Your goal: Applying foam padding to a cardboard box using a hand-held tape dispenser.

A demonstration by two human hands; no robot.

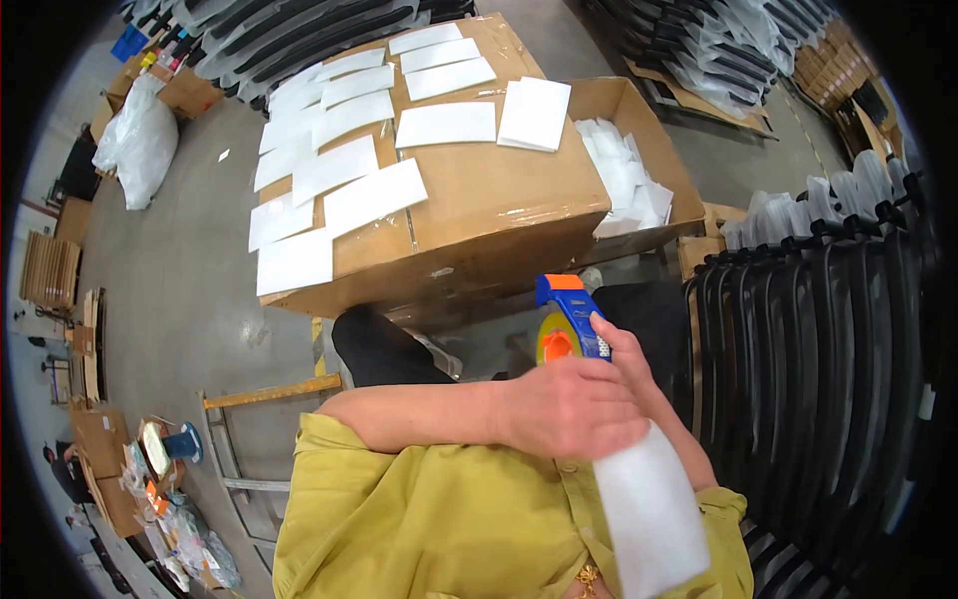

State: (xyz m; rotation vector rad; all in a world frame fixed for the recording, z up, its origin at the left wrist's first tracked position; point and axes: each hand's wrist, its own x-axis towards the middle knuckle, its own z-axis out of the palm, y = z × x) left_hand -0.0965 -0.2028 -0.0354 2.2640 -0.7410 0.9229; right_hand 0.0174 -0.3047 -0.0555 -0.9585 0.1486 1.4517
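Observation:
My left hand [574,404] reaches across my front from the left. Its fingers are closed over the upper end of a white foam sheet [654,514], which hangs down against my yellow-green shirt. Just beyond it, my right hand [627,351] grips a blue and orange tape dispenser [577,307] with a yellowish roll in it. The left hand overlaps the lower part of the dispenser and hides some of the right hand's fingers. In front of me stands a large brown carton [469,205]. Several white foam sheets [374,198] lie in rows on its top.
An open carton [671,170] with crumpled white sheets [624,180] stands right of the large one. Stacked black frames [808,359] rise close on my right; more lie at the back. A metal ladder-like frame [235,483] is at left, and a white plastic bag [140,145] farther off.

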